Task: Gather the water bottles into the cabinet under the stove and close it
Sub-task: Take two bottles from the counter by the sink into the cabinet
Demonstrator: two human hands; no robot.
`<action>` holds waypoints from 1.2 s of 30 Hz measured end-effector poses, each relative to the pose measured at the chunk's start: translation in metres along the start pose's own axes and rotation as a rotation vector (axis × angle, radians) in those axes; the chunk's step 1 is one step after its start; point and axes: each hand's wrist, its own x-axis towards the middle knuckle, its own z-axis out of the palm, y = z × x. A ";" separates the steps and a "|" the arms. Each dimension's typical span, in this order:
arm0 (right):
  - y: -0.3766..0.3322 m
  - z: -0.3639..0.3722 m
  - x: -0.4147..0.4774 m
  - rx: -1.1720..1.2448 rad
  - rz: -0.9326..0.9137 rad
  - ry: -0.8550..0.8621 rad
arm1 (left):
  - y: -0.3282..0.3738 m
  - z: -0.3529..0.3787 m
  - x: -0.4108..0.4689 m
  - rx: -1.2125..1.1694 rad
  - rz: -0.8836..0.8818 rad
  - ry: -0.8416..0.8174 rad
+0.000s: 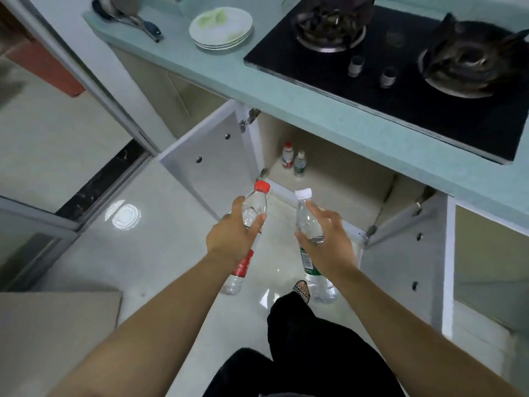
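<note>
Clear plastic, two bottles in hand, both over the floor just short of the open cabinet [329,179] under the stove [400,67]. Left hand [232,239] is wrapped around the upper body of the red-cap bottle [252,224], thumb at 3 o'clock on it, fingers hidden behind. Right hand [326,242] has the white-cap bottle [309,239], green label, gripped more loosely: thumb under, index finger laid up toward the neck, other fingers splayed. Both bottles point caps-first at 12 o'clock, toward the opening.

Step in hand, as I read it: carry-in, second pair. Two small bottles [293,161] already stand inside at the back-left corner, touching or nearly so. Both doors swung wide, left door [211,156] at 10 o'clock, right door [406,253] at 3 o'clock.

Next move needs: crouch or reach lower, clear the bottom sill, stand each upright on the shelf beside the pair, release. Then both doors shut. Right-hand hold looks marginal; tighten before extending.
</note>
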 end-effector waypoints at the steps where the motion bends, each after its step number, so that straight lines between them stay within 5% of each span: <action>1: -0.001 0.001 0.018 -0.009 0.010 -0.001 | 0.002 -0.001 0.021 0.007 0.016 -0.014; 9: 0.005 0.024 0.128 -0.031 0.161 0.051 | -0.002 0.026 0.170 0.059 0.077 -0.203; 18: 0.078 0.109 0.237 0.070 0.364 0.259 | -0.031 0.139 0.325 0.112 0.361 -0.327; 29: 0.301 0.250 0.380 0.106 0.145 0.461 | -0.070 0.396 0.481 0.136 0.501 -0.261; 36: 0.414 0.299 0.472 0.091 0.063 0.596 | -0.088 0.497 0.567 -0.099 0.597 -0.158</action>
